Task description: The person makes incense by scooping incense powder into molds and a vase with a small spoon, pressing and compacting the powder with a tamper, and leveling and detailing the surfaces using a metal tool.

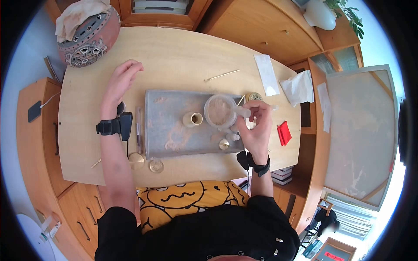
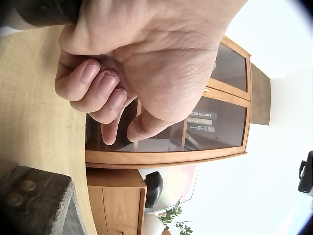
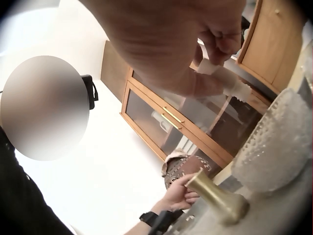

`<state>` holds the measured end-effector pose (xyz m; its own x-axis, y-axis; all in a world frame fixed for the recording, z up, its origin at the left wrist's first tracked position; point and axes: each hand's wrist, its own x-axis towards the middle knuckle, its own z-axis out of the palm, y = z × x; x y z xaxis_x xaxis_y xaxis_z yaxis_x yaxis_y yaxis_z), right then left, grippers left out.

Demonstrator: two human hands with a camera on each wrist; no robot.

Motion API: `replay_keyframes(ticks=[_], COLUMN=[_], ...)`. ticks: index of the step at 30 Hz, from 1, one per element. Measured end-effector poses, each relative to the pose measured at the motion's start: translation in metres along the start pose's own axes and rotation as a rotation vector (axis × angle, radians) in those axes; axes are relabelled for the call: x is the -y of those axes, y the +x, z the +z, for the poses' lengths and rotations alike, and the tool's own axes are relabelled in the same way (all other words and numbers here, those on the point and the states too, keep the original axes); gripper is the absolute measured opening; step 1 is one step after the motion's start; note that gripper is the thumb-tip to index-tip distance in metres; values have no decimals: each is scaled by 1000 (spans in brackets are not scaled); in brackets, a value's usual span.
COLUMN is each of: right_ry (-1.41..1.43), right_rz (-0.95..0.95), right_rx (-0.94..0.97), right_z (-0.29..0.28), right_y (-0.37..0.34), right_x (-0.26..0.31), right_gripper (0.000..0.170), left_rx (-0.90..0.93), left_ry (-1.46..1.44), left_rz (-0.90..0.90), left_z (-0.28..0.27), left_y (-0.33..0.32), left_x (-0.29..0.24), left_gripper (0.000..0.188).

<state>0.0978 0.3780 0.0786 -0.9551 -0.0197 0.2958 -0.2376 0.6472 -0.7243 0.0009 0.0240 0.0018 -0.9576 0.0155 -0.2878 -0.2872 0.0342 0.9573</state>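
Note:
My right hand (image 1: 257,128) is over the right side of a grey tray (image 1: 159,115). It pinches a small translucent white bottle-like piece (image 3: 220,77), whose ridged narrower end points down toward a textured clear bowl (image 3: 274,147). Brownish powder (image 1: 219,111) fills the bottom of that bowl. Left of it in the tray stands a brass vase (image 1: 189,119); a small brass piece (image 1: 224,144) lies nearer me. Beyond the tray's left end, my left hand (image 1: 124,78) is above the table and holds nothing. Its fingers curl loosely, with the thumb extended.
A carved pot (image 1: 89,50) draped with cloth stands at the far left corner. On the right lie a red pouch (image 1: 284,133), a paper strip (image 1: 267,75) and a white packet (image 1: 298,88). A thin brass stick (image 1: 222,75) lies beyond the tray, a glass dish (image 1: 156,165) before it.

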Motion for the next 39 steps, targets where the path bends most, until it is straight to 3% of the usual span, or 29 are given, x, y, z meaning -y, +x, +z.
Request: replay_keyframes(ticks=[4,9,11,12,15,16,19,21,23,26,29,30,33,35,37,39], right_ry=[-61,107,-77,-73,155,-19,37,179,-41,156,13,-66,105,149,-104,-60], right_rz=[81,-58,102,89,-98,-13,-77,-83,-64,-42,-66,107,-39,-41,89,60], right_rx=[146,-15,130,128,-32,84,46,-84,88,27,60,167,-23,-60,164,172], right_z=[6,6,9,10,7,8,3,-2,2,3,6,10,7,8,12,11], right_y=[1,-4,-1,3,-8,-4,-7,-10,-5,-9,-6,-5,-5,-6,-3,-2], right_x=[-5,6,6,6,12,12,7,11,4,4,9,1,3,5,3,8], right_gripper=[38,38,39,39,39,41,41,40,41,41,41,41,39,38,40,40], left_rx=[28,16,37,20,19,36,6,23,51,3,39,31,26,54,27,19], left_ry=[-10,-25,-25,-23,-23,-20,-36,-42,-41,-37,-15,-15,-44,-52,-34,-45], left_rz=[-4,-13,-3,5,-6,14,-17,-8,44,3,13,3,9,-6,-9,10], left_z=[-1,0,0,0,0,-1,2,0,-1,-1,-1,0,-1,-1,1,3], left_y=[3,-1,1,1,-4,0,-2,-4,2,3,0,1,5,-1,0,-1], left_x=[4,2,-1,-3,3,0,-3,3,-1,-2,-1,1,0,3,0,-5], left_gripper=[19,19,19,20,20,20,19,19,19,18,18,18,18,18,19,20])
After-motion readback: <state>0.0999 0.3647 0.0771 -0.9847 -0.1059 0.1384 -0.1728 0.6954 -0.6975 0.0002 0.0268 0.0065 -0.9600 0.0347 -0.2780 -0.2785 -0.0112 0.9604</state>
